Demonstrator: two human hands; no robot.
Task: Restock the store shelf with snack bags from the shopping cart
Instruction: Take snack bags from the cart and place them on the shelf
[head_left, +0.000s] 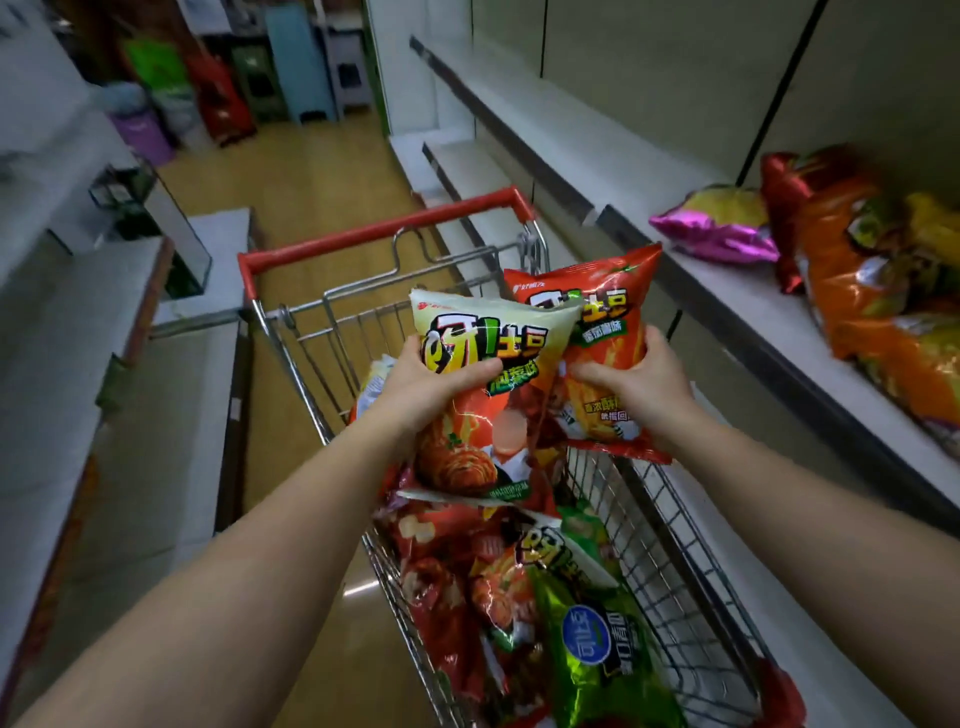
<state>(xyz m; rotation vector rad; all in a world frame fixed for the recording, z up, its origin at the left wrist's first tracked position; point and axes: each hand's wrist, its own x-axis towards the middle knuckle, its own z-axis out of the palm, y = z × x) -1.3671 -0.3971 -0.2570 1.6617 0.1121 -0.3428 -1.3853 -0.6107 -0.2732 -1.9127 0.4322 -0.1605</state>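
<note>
Above the wire shopping cart (691, 566) I hold two snack bags. My left hand (431, 387) grips a cream-and-red snack bag (478, 410) by its left side, thumb across the front. My right hand (641, 387) grips a red snack bag (597, 322) from its right edge, a little behind and right of the first. Several more red and green snack bags (524, 613) lie piled in the cart below. The white store shelf (748, 306) runs along the right.
On the shelf at right lie a pink-and-yellow bag (719, 223) and a heap of orange bags (878, 291). The cart's red handle (374, 231) points away from me. White shelving (67, 332) lines the left of the wooden-floored aisle; bins and stools stand at its far end.
</note>
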